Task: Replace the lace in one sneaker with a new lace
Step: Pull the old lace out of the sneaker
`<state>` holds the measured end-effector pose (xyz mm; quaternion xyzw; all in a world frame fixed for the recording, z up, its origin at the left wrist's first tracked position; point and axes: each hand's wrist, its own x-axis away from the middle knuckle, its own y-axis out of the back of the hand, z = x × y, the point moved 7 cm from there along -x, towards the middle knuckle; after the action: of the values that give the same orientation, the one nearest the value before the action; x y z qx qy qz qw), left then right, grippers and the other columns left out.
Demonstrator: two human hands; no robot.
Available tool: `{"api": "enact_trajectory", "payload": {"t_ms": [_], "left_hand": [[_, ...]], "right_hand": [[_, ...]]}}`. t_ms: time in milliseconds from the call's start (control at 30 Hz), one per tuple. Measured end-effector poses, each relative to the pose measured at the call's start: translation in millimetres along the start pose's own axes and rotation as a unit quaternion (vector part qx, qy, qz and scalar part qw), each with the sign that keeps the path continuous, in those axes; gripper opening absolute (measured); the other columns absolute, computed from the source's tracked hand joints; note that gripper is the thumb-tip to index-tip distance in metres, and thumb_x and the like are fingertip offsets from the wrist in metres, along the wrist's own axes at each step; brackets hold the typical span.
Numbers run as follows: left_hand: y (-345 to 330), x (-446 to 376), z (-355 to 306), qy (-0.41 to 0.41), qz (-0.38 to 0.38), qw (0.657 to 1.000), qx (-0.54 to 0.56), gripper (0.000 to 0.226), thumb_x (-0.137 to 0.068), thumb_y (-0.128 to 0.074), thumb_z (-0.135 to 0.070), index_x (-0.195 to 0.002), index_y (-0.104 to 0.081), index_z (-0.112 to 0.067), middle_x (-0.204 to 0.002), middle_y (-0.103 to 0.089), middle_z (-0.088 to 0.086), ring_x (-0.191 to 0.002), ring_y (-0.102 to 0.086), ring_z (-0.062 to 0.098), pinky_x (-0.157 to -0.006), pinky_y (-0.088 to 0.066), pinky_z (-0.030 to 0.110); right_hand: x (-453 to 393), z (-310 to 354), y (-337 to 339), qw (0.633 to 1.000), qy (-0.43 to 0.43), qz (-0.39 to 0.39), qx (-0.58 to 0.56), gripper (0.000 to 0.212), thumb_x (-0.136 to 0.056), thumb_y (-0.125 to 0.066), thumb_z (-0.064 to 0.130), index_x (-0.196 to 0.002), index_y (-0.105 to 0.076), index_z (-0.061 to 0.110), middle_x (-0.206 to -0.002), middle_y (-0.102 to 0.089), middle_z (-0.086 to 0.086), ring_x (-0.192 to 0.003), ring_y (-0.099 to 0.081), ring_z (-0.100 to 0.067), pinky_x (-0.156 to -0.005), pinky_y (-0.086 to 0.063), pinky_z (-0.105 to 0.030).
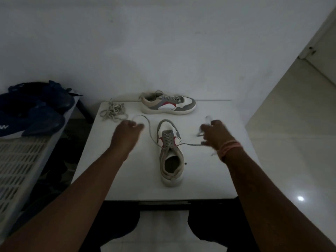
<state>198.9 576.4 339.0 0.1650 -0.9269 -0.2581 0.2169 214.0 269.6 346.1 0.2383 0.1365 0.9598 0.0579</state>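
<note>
Lacing looks nearly done: the sneaker (170,153) sits mid-bench, toe away, lace (149,128) crossed up the eyelets, one end pinched in the left hand (127,130) and the other gripped in the right hand (211,132), both drawn outward. Tightening and tying are judged outstanding. A loose lace pile (113,110) and second sneaker (167,104) are seen at the white bench's (138,179) far edge against a plain wall, with pale tiled floor at right.

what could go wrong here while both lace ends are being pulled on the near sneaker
1. The left hand and right hand pull the lace outward; uneven pulls could leave one end short.
2. Nothing holds the near sneaker, so it may slide or twist on the table.
3. The loose lace pile lies close to the left hand and might get snagged or mixed up.
</note>
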Motion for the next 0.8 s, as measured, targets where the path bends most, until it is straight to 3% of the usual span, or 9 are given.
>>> {"api": "enact_trajectory", "payload": {"t_ms": [67,100,167,233,300,433,567,733,800], "left_hand": [[-22,16,0,-0.023,0.006,0.959,-0.282,0.092,-0.084,-0.064,-0.067,-0.151,-0.035,-0.01,-0.153,-0.037,0.02,-0.14,-0.036,0.038,-0.111,-0.036,0.047],[-34,26,-5,-0.069,0.007,0.938,-0.34,0.099,-0.081,-0.064,-0.071,-0.153,-0.032,-0.012,-0.154,-0.033,0.02,-0.141,-0.033,0.038,-0.112,-0.035,0.048],[-60,40,-14,-0.191,0.041,0.93,-0.31,0.078,-0.079,-0.07,-0.064,-0.138,-0.05,-0.017,-0.135,-0.051,0.013,-0.123,-0.052,0.031,-0.097,-0.047,0.041],[-76,49,-15,-0.253,0.085,0.93,-0.253,0.047,-0.086,-0.07,-0.047,-0.122,-0.059,-0.02,-0.116,-0.061,0.006,-0.104,-0.063,0.024,-0.084,-0.051,0.035],[-79,50,-13,-0.251,0.093,0.933,-0.24,0.04,-0.088,-0.068,-0.042,-0.121,-0.058,-0.021,-0.112,-0.062,0.005,-0.1,-0.065,0.026,-0.082,-0.053,0.036],[-78,49,-15,-0.252,0.075,0.933,-0.246,0.056,-0.087,-0.07,-0.044,-0.134,-0.047,-0.025,-0.121,-0.056,0.009,-0.1,-0.065,0.031,-0.082,-0.051,0.037],[-83,49,-17,-0.287,0.1,0.913,-0.274,0.053,-0.091,-0.062,-0.02,-0.139,-0.041,-0.027,-0.117,-0.048,0.011,-0.099,-0.063,0.036,-0.079,-0.047,0.037],[-78,43,-10,-0.259,0.149,0.922,-0.248,0.049,-0.09,-0.063,-0.018,-0.133,-0.045,-0.034,-0.112,-0.045,0.007,-0.098,-0.06,0.031,-0.074,-0.038,0.029],[-79,48,-12,-0.279,0.162,0.91,-0.261,0.048,-0.092,-0.061,-0.016,-0.133,-0.048,-0.035,-0.119,-0.048,0.008,-0.102,-0.061,0.029,-0.076,-0.042,0.028]], "right_hand": [[9,-5,-24,0.963,0.055,0.032,0.263,0.053,-0.087,-0.067,0.028,-0.13,-0.046,0.006,-0.123,-0.057,-0.019,-0.105,-0.061,-0.032,-0.092,-0.049,-0.04],[17,-5,-36,0.941,0.082,0.036,0.327,0.064,-0.086,-0.071,0.033,-0.136,-0.042,0.007,-0.131,-0.052,-0.019,-0.116,-0.057,-0.034,-0.094,-0.046,-0.036],[28,-6,-59,0.917,0.136,0.039,0.373,0.061,-0.087,-0.072,0.037,-0.135,-0.044,0.01,-0.13,-0.051,-0.015,-0.115,-0.057,-0.032,-0.09,-0.046,-0.033],[31,-10,-78,0.895,0.181,0.041,0.406,0.039,-0.093,-0.064,0.032,-0.124,-0.052,0.013,-0.118,-0.062,-0.011,-0.104,-0.062,-0.028,-0.08,-0.045,-0.03],[31,-11,-84,0.885,0.206,0.023,0.417,0.025,-0.096,-0.057,0.027,-0.117,-0.057,0.014,-0.109,-0.068,-0.008,-0.099,-0.065,-0.027,-0.076,-0.044,-0.03],[28,-12,-84,0.89,0.23,0.004,0.394,0.016,-0.096,-0.057,0.029,-0.108,-0.063,0.021,-0.1,-0.072,-0.002,-0.093,-0.067,-0.026,-0.081,-0.054,-0.036],[20,-19,-74,0.911,0.216,0.001,0.351,0.017,-0.092,-0.064,0.035,-0.105,-0.065,0.024,-0.096,-0.072,0.003,-0.089,-0.067,-0.02,-0.083,-0.054,-0.036],[10,-28,-49,0.951,0.163,0.015,0.264,0.026,-0.08,-0.079,0.035,-0.096,-0.059,0.027,-0.093,-0.063,0.01,-0.085,-0.062,-0.01,-0.077,-0.056,-0.033],[16,-28,-54,0.944,0.181,0.017,0.274,0.023,-0.081,-0.078,0.031,-0.089,-0.058,0.025,-0.092,-0.062,0.009,-0.086,-0.061,-0.012,-0.074,-0.051,-0.029]]}}
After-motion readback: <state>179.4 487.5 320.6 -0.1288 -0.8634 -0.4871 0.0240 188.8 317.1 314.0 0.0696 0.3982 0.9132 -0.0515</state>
